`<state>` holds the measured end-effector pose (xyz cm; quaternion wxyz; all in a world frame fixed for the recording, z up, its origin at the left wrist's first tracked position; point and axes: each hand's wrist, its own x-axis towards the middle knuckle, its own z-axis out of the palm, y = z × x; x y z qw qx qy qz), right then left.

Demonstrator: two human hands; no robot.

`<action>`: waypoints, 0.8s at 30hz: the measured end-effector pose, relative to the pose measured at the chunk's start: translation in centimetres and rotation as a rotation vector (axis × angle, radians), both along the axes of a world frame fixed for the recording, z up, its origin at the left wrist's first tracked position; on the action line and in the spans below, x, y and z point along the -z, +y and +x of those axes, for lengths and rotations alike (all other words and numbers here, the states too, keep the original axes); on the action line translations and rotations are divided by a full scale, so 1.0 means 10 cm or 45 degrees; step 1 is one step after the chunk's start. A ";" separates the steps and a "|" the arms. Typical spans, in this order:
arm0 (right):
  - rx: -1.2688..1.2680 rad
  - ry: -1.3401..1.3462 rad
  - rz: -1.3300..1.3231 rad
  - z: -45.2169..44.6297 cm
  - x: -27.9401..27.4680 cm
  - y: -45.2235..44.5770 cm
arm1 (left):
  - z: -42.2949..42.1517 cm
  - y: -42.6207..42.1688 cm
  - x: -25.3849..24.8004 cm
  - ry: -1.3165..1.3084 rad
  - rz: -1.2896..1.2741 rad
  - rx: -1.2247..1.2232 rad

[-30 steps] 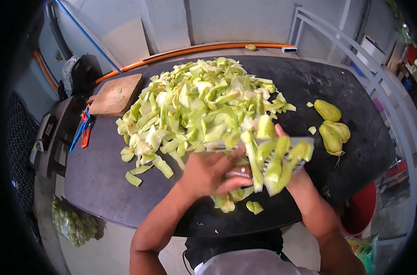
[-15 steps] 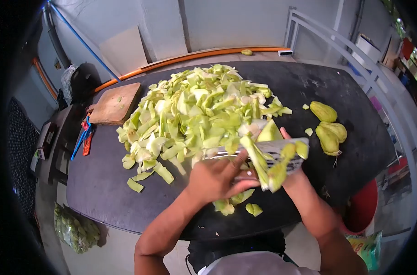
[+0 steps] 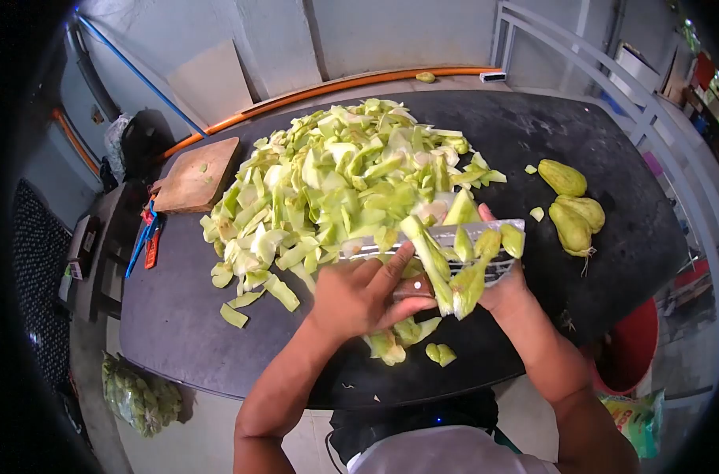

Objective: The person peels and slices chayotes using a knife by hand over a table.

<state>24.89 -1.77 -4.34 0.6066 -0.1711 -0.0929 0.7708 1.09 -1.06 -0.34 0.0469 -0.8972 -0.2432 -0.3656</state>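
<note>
My left hand is closed round a broad metal blade's brown riveted handle, its index finger stretched towards the blade. Several green chayote pieces lie on or across this wide cleaver-like knife. My right hand is beneath the blade's far end; a fingertip shows beyond its upper edge, beside a pale chayote wedge. The blade hides most of its fingers. Just beyond both hands rises a large heap of sliced chayote. Loose bits lie on the near side.
Whole chayotes sit on the dark table at the right. At the left are a wooden board and blue and orange tools. A red bucket stands below right, a filled plastic bag below left.
The view has shifted slightly. Both hands stay at the blade, and the chayote pieces on it have moved a little, now less blurred.
</note>
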 end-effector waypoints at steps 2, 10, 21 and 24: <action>-0.160 0.012 0.110 0.02 -0.07 0.01 | 0.02 -0.08 -0.05 0.009 -0.027 0.059; 0.065 -0.310 0.091 -0.05 -0.15 -0.12 | -0.17 0.19 0.03 -0.039 -0.127 -0.016; -0.004 -0.355 0.221 0.06 -0.03 0.02 | -0.07 -0.06 -0.06 0.103 -0.128 0.074; 0.051 -0.527 0.366 0.08 -0.17 -0.04 | 0.04 -0.08 -0.08 0.017 -0.075 0.168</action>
